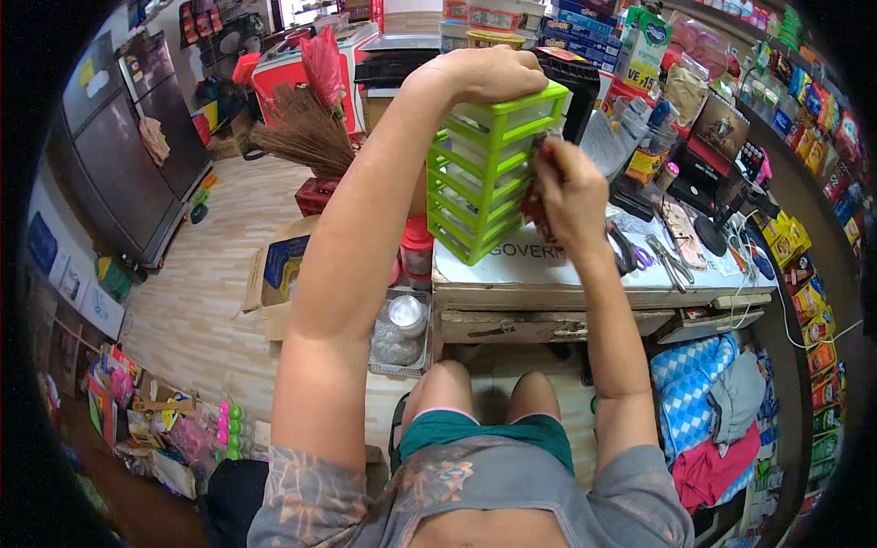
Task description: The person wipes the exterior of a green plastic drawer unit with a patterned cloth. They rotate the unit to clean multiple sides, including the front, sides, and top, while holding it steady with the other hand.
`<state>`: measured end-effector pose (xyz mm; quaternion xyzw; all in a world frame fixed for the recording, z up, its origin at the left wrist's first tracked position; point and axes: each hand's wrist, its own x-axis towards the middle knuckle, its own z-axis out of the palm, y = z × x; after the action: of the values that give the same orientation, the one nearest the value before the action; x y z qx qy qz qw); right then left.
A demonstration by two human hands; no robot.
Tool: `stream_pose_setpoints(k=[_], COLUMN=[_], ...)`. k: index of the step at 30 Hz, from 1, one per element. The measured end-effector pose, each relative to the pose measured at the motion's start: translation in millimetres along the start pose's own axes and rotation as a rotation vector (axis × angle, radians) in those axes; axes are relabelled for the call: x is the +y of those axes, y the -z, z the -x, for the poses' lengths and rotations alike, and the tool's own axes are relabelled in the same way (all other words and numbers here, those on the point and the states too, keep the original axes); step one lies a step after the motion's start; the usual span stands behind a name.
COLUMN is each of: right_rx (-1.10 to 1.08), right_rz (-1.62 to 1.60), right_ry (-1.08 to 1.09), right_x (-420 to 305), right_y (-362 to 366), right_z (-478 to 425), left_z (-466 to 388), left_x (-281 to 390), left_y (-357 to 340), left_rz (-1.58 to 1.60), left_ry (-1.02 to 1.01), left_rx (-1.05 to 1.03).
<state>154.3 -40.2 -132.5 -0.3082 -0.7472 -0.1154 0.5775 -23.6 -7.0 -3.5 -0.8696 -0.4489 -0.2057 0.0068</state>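
A small lime-green plastic drawer unit (488, 175) with several clear drawers stands upright on the desk's left end. My left hand (490, 72) grips its top, with the fingers over the far edge. In my right hand (574, 195) is a bunched dark red cloth (536, 209), held against the unit's right side. The fingers and part of the cloth are blurred. Beneath the unit, a white sheet with printed writing (507, 253) covers the desktop.
Right of my right hand lie purple-handled scissors (640, 257), pliers (668, 264), a pink phone case (685, 236) and white cables (743, 240). A stick broom (308, 130) stands beyond my left forearm. An open cardboard box (264, 274) and a plastic basket (428, 342) sit below, left of the desk.
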Motion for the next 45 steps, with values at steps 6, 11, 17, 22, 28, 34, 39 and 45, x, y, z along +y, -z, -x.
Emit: stream_pose_setpoints(k=[6, 11, 17, 22, 28, 34, 39, 45], right_rx=[-0.117, -0.326, -0.311, -0.294, -0.259, -0.256, -0.168, -0.156], right_rz=[-0.272, -0.917, -1.265, -0.801, -0.696, -0.604, -0.76, -0.631], right_ry=[-0.245, -0.506, -0.632, -0.48, -0.406, -0.359, -0.389, -0.376], right_x=[-26, -63, -58, -62, -58, -69, -61, -48], right_y=[0, 9, 5, -3, -1, 1, 10, -1], right_z=[4, 5, 4, -3, -6, 5, 19, 7], left_z=[0, 8, 11, 12, 16, 14, 11, 14], left_x=[-5, -11, -3, -12, 8, 3, 9, 0], left_y=[-2, 4, 4, 7, 13, 11, 7, 8], left_rz=[-0.028, -0.105, -0.138, -0.178, -0.101, -0.107, 0.079, -0.199], left_ry=[-0.002, -0.047, -0.126, -0.176, -0.129, -0.125, 0.089, -0.157], left_rx=[0.013, -0.004, 0.037, 0.0, -0.033, -0.026, -0.002, 0.008])
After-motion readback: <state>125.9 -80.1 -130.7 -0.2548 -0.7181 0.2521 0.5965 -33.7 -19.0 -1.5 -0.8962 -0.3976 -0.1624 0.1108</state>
